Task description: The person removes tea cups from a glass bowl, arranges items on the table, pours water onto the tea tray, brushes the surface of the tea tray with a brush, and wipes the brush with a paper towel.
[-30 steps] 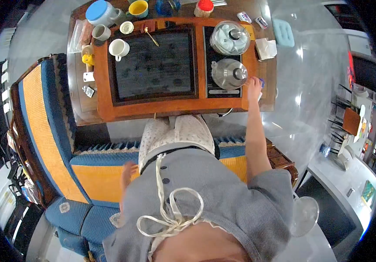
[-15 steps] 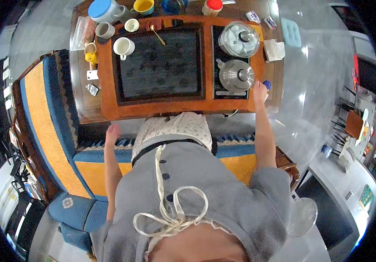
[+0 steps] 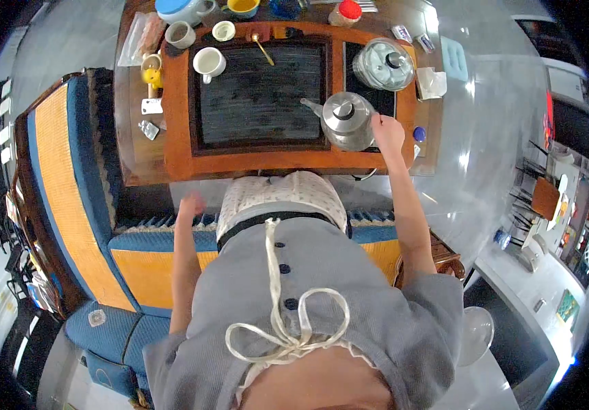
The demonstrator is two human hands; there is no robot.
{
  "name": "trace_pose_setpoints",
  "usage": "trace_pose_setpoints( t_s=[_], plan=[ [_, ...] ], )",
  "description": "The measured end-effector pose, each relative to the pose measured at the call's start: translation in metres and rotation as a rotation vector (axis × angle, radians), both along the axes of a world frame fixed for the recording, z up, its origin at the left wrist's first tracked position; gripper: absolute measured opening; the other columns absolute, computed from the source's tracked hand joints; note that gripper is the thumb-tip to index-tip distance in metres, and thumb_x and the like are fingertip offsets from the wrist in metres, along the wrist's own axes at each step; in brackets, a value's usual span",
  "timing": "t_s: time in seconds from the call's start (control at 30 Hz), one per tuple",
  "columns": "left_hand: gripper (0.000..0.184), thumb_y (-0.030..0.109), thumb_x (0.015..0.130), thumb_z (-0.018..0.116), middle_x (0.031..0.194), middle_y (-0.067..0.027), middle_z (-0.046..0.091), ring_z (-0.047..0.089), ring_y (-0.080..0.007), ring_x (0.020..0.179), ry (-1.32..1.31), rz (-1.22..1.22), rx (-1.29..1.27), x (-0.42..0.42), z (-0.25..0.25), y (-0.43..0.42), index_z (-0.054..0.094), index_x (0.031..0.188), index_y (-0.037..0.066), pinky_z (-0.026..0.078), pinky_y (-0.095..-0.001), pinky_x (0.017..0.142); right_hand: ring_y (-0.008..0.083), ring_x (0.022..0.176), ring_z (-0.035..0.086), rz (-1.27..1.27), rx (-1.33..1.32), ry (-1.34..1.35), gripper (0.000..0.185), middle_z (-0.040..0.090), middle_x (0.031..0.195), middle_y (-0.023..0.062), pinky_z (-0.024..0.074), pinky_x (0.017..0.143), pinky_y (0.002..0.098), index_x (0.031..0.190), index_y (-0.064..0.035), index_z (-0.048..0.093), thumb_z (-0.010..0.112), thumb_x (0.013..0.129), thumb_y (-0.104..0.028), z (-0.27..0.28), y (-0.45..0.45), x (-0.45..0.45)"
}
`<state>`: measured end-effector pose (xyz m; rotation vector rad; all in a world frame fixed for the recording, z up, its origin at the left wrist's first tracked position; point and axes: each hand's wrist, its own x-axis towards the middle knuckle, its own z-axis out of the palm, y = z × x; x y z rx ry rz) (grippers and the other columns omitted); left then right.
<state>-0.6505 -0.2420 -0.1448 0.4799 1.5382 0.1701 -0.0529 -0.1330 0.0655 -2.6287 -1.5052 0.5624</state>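
A steel kettle [image 3: 341, 133] hangs over the right part of the tea table, its spout pointing left. My right hand [image 3: 388, 134] is closed round the handle on its right side. Below the near table edge my left hand [image 3: 192, 204] hangs beside my lap, touching nothing I can see; motion smears its fingers. A white mug [image 3: 209, 62] stands at the upper left of the dark tea tray [image 3: 260, 102]. Behind the kettle, a lidded glass pot [image 3: 382, 66] with pale cups inside sits on the black hob [image 3: 369, 101].
A grey cup [image 3: 180, 35], a small white-rimmed dish [image 3: 223, 31] and a yellow bowl [image 3: 243, 7] line the back. A red-lidded jar [image 3: 345, 12] is at the back right. A yellow duck figure [image 3: 152, 78] is at the left, and a blue cap [image 3: 419, 134] lies right of my hand.
My right hand has lifted the kettle off the hob and carried it left towards the tray. The whole view has shifted a little; my left hand still hangs low by my lap.
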Motion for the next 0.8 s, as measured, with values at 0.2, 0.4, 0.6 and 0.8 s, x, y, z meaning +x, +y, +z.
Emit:
trace_pose_setpoints(
  t_s=[0.2, 0.4, 0.6, 0.8],
  plan=[
    [0.027, 0.030, 0.085, 0.051, 0.070, -0.0050, 0.058, 0.051, -0.0103, 0.050, 0.092, -0.009, 0.310, 0.112, 0.081, 0.171, 0.057, 0.087, 0.003, 0.038, -0.0245, 0.041, 0.0390, 0.072, 0.059, 0.100, -0.056, -0.053, 0.046, 0.061, 0.076, 0.0206, 0.0469, 0.068, 0.0458, 0.072, -0.0019, 0.063, 0.036, 0.083, -0.037, 0.012, 0.020, -0.036],
    [0.046, 0.033, 0.081, 0.053, 0.079, -0.0090, 0.058, 0.060, -0.0178, 0.066, 0.456, -0.336, 0.741, 0.158, -0.010, 0.293, 0.049, 0.110, -0.002, 0.046, -0.0277, 0.057, 0.0384, 0.076, 0.059, 0.106, -0.135, -0.060, 0.047, 0.061, 0.080, 0.0205, 0.0466, 0.071, 0.0446, 0.074, -0.0015, 0.063, 0.035, 0.083, -0.038, 0.022, 0.034, -0.057],
    [0.047, 0.040, 0.081, 0.052, 0.083, -0.0106, 0.057, 0.061, -0.0161, 0.063, 0.157, -0.075, 0.457, 0.186, 0.008, 0.321, 0.048, 0.105, -0.001, 0.047, -0.0293, 0.053, 0.0400, 0.081, 0.057, -0.005, -0.231, 0.037, 0.049, 0.059, 0.082, 0.0235, 0.0433, 0.075, 0.0468, 0.075, 0.0008, 0.062, 0.034, 0.083, -0.039, 0.028, 0.043, -0.060],
    [0.036, 0.043, 0.084, 0.049, 0.069, 0.0013, 0.044, 0.055, -0.0133, 0.061, -0.250, 0.187, 0.276, 0.183, 0.022, 0.321, 0.046, 0.097, 0.009, 0.043, -0.0254, 0.050, 0.0412, 0.082, 0.056, 0.015, -0.283, 0.048, 0.049, 0.058, 0.083, 0.0253, 0.0427, 0.076, 0.0469, 0.078, 0.0019, 0.061, 0.034, 0.084, -0.039, 0.026, 0.046, -0.069]
  ],
)
